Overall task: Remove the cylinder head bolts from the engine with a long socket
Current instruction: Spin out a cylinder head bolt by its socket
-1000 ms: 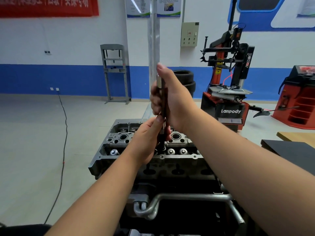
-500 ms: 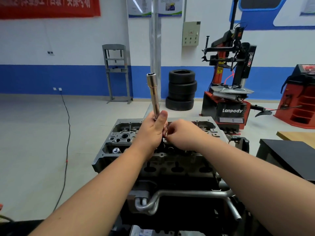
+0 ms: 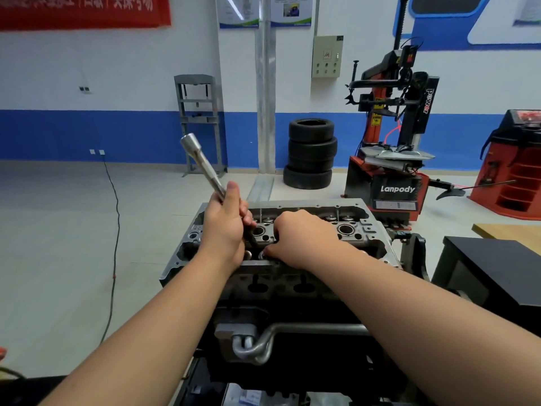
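Centrally placed: one engine [image 3: 281, 276], cylinder head [image 3: 366, 227] uppermost, two round bores plainly showing on its top face. Above the head's left part, one long socket [image 3: 202, 162], chrome, tilted up and to the left, wide end highest, lower end hidden behind the hand. Gripped around its lower shaft by the left hand [image 3: 225, 227], fingers curled, thumb laid up along the metal. Just right of that, over the middle of the head, the right hand [image 3: 304, 235], knuckles up, fingers curled down with tips at the near edge of the top face; whether pinching a bolt or merely touching, cannot tell. No bolt clearly made out. Below the head, on the engine's near side, one bent metal pipe [image 3: 292, 332]. Right of the engine, one dark table [image 3: 497, 271]. Behind the engine: one stack of three tyres [image 3: 310, 153], one tyre changer [image 3: 392, 159] marked Lanpody farther right, one red cabinet [image 3: 515, 165] at the far right edge. Behind and left of the engine, one grey press frame [image 3: 199, 121] by the wall, one black cable [image 3: 114, 230] trailing across the floor.
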The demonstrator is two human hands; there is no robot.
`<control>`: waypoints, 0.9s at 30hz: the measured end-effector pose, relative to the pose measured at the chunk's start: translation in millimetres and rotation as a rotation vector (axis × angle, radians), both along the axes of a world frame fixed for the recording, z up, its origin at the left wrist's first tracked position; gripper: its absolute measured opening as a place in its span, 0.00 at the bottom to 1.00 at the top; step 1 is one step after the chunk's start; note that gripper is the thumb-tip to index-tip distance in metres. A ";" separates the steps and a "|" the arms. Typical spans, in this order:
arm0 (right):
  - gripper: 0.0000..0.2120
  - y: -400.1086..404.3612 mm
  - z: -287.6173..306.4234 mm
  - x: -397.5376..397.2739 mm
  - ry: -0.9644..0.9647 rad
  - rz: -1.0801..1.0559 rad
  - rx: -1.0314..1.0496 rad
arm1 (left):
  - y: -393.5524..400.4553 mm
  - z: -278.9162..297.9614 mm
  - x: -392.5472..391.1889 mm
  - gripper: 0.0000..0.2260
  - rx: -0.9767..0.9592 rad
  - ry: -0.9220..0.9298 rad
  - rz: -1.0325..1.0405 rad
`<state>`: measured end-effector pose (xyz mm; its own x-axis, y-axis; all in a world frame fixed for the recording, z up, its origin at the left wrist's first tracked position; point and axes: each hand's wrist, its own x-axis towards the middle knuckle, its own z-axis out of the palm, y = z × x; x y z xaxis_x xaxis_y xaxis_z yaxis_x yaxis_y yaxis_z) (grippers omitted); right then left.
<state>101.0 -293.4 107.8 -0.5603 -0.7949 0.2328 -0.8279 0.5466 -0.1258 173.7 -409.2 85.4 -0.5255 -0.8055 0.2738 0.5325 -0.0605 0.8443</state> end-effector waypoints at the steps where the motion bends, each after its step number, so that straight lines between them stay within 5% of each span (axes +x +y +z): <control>1: 0.17 -2.2 -1.1 0.7 0.003 -0.013 -0.007 | -2.8 -3.6 1.3 0.13 0.026 0.000 0.012; 9: 0.06 -4.8 -7.4 -0.1 -0.073 -0.035 -0.082 | -12.8 -9.3 1.1 0.15 0.152 0.030 0.039; 16: 0.09 -1.7 25.0 11.5 -0.173 -0.027 -0.187 | -13.4 -9.7 3.9 0.15 0.156 0.005 0.043; 27: 0.08 109.6 113.4 -13.2 -0.857 0.089 -0.796 | -22.0 -20.5 3.3 0.14 0.166 0.035 0.066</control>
<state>87.7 -183.8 221.3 -0.7251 -0.6395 0.2556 -0.3376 0.0066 -0.9413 177.0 -431.2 65.0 -0.4628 -0.8734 0.1517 0.5692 -0.1615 0.8062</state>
